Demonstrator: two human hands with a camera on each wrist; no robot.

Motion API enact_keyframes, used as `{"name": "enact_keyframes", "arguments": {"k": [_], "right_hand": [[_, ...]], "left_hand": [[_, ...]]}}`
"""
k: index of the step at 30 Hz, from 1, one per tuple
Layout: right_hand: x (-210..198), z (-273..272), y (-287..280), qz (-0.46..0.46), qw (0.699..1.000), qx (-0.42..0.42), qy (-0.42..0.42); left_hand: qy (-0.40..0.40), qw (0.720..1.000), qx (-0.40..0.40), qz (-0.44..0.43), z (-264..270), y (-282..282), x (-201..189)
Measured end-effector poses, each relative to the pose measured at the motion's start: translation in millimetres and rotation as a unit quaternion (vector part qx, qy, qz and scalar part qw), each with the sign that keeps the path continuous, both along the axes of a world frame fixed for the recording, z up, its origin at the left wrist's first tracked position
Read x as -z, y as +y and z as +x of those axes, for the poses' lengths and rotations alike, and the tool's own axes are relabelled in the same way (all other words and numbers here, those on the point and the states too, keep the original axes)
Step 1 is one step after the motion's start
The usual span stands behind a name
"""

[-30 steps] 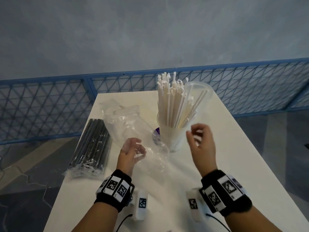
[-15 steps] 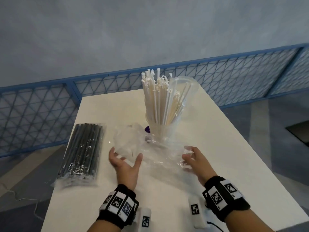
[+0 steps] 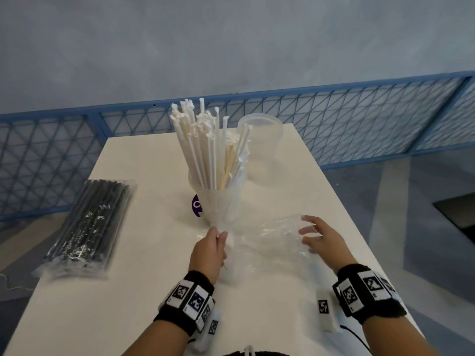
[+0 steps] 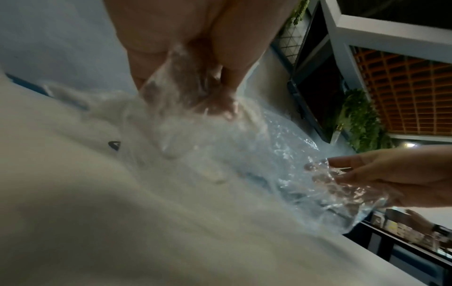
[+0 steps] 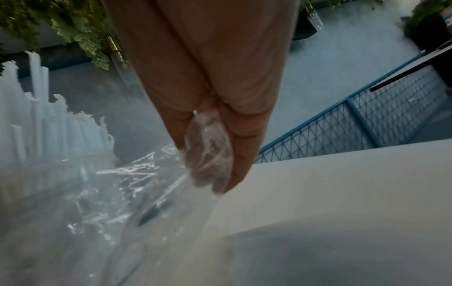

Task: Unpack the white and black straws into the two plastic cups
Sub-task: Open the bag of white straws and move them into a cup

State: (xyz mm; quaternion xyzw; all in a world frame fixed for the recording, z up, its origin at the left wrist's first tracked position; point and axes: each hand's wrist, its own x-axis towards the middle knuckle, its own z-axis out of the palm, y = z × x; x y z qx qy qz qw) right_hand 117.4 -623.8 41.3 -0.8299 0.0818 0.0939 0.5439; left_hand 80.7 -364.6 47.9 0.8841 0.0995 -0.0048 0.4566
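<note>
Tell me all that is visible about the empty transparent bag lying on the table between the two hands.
The empty bag is thin, clear, crinkled plastic film with shiny creases. It lies flattened on the white table, just in front of the cup of white straws. The left hand pinches its left end; the right hand touches its right end with spread fingers. It looks empty.

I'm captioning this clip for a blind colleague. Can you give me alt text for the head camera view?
Two hands handle an empty clear plastic bag on a white table: the left hand pinches one end, the right hand rests open on the other. Behind it stands a cup of white straws, an empty cup beyond, and a sealed pack of black straws at left.
</note>
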Motion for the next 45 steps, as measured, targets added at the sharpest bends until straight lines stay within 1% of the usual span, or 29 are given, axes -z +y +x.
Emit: {"name": "enact_keyframes", "arguments": {"k": [3,4,6,8,9,11,12,14,16,18,20,22,25,28,29,30,31,32,33,34,35,36,37,38,39,40,41,43,45], "right_hand": [[2.9,11.4,-22.5,-0.02,0.998,0.052,-0.033],[3.3,14.7,-27.7,-0.054,0.995,0.073,-0.043],[2.7,18.6,-26.6,-0.162,0.979,0.093,-0.083],[-1.7,15.3,-11.3,-0.27,0.95,0.054,-0.148],[-5.9,12.0,0.5,-0.304,0.938,0.01,-0.167],[-11.1,5.1,24.1,-0.356,0.918,-0.116,-0.128],[-7.4,3.2,32.5,-0.393,0.899,-0.175,-0.085],[6.8,2.5,39.1,-0.452,0.855,-0.252,0.002],[19.9,4.0,39.8,-0.471,0.828,-0.299,0.058],[28.6,3.8,42.0,-0.48,0.808,-0.333,0.075],[33.2,1.7,46.6,-0.479,0.799,-0.355,0.082],[37.3,1.0,49.3,-0.468,0.799,-0.365,0.095],[41.5,1.4,39.4,-0.439,0.806,-0.376,0.129],[41.7,0.7,23.6,-0.433,0.803,-0.382,0.148],[41.3,0.4,21.3,-0.438,0.8,-0.38,0.152],[40.5,0.3,20.4,-0.441,0.799,-0.377,0.156],[40.6,0.5,21.2,-0.442,0.8,-0.372,0.159],[40.1,0.6,22.2,-0.442,0.801,-0.369,0.163],[39.9,0.9,23.5,-0.443,0.801,-0.366,0.166],[39.2,0.9,24.8,-0.444,0.801,-0.365,0.17],[39.1,0.4,26.2,-0.444,0.8,-0.363,0.173],[39.1,0.0,27.4,-0.445,0.801,-0.361,0.174],[39.5,-0.5,28.1,-0.446,0.802,-0.358,0.172],[39.7,-0.8,27.9,-0.447,0.803,-0.357,0.169],[39.9,-1.1,26.9,-0.447,0.802,-0.358,0.168],[39.9,-1.4,25.2,-0.446,0.802,-0.361,0.169],[40.6,-1.5,23.2,-0.444,0.802,-0.363,0.169],[41.6,-2.2,19.3,-0.442,0.802,-0.365,0.167],[43.1,-2.4,16.8,-0.442,0.803,-0.367,0.16]], "left_hand": [[0.0,0.998,-0.057,-0.011,2.0,-4.1,5.4],[-0.001,0.997,-0.076,-0.026,1.1,-4.2,7.5],[0.004,0.994,-0.097,-0.054,-0.3,-3.3,10.1],[0.011,0.994,-0.092,-0.062,-1.5,-7.2,13.7],[0.015,0.995,-0.081,-0.058,-1.3,-9.7,14.8],[0.023,0.996,-0.061,-0.057,-0.5,-14.5,17.5],[0.03,0.996,-0.054,-0.064,0.4,-15.5,19.6],[0.049,0.995,-0.046,-0.069,2.8,-15.2,21.8],[0.063,0.993,-0.051,-0.082,7.6,-14.5,19.6],[0.062,0.987,-0.071,-0.13,13.8,-16.9,13.5],[0.052,0.981,-0.089,-0.165,22.3,-20.5,12.6],[0.036,0.978,-0.095,-0.179,28.4,-22.2,11.1],[0.037,0.985,-0.109,-0.13,29.9,-8.6,19.0],[0.08,0.985,-0.128,-0.082,24.1,8.0,29.2],[0.1,0.987,-0.117,-0.04,23.1,10.0,28.7],[0.105,0.989,-0.097,0.034,22.6,9.2,25.7],[0.08,0.987,-0.071,0.121,22.6,4.9,20.5],[0.02,0.981,-0.037,0.192,23.0,-3.8,13.3],[-0.039,0.971,0.012,0.233,22.6,-16.9,4.2],[-0.065,0.959,0.083,0.264,20.1,-33.3,-4.1],[-0.052,0.94,0.163,0.296,16.4,-51.0,-8.1],[-0.006,0.914,0.232,0.332,12.8,-67.8,-6.4],[0.064,0.883,0.281,0.371,9.8,-81.6,0.4],[0.13,0.853,0.307,0.402,7.7,-89.4,9.2],[0.18,0.831,0.318,0.419,6.7,-90.6,21.3],[0.21,0.819,0.322,0.427,5.7,-85.9,33.9],[0.224,0.814,0.323,0.428,4.8,-77.8,45.8],[0.222,0.821,0.326,0.414,2.7,-60.8,61.0],[0.221,0.824,0.327,0.405,1.3,-48.3,65.8]]}}
